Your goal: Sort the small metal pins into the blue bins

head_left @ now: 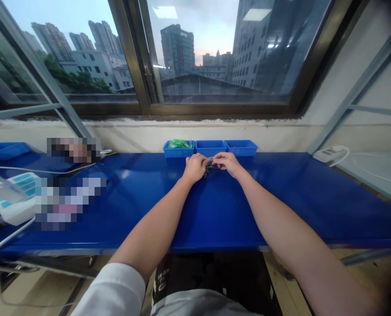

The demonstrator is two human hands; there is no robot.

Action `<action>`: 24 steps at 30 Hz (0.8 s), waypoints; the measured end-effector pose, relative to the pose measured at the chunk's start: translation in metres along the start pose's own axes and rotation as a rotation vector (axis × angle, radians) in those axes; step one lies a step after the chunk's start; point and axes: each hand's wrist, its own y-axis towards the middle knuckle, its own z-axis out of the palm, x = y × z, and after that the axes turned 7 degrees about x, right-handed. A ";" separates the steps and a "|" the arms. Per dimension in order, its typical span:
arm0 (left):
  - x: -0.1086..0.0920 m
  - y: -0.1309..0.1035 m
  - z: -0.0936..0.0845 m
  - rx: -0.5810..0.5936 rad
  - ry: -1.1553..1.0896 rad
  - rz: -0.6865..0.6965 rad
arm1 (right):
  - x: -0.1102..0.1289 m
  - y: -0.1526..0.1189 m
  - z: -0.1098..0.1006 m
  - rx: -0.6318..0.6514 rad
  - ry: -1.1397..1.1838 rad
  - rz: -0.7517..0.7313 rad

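Observation:
My left hand (pixel 195 167) is closed around a small bunch of thin dark metal pieces (pixel 209 165), whose exact kind I cannot make out. From the right, the fingers of my right hand (pixel 227 163) are pinched at the same bunch. Both hands are over the blue table (pixel 215 210), just in front of three small blue bins. Green plastic-looking items (pixel 180 143) lie in the left bin (pixel 179 153). Next to it stand the middle bin (pixel 210 149) and the right bin (pixel 241 148), whose contents are hard to see.
At the left stands a white device with blue-green panels (pixel 20 186), with cables around it. A blue tray (pixel 6 150) lies at the far left. A white power strip (pixel 328 153) sits at the back right. Grey metal frames rise on both sides before the window.

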 end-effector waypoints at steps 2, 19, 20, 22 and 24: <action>0.001 0.000 0.001 -0.011 -0.006 -0.004 | -0.001 0.002 -0.001 -0.021 0.000 -0.008; 0.016 0.000 0.007 0.045 0.072 -0.208 | -0.015 0.002 -0.023 -0.587 -1.061 -0.075; 0.016 0.000 0.007 0.055 0.071 -0.211 | -0.016 0.003 -0.025 -0.584 -1.052 -0.065; 0.015 -0.001 0.006 0.069 0.068 -0.216 | -0.019 0.006 -0.030 -0.587 -1.024 -0.057; 0.014 -0.001 0.005 0.076 0.063 -0.215 | -0.021 0.008 -0.034 -0.609 -0.985 -0.065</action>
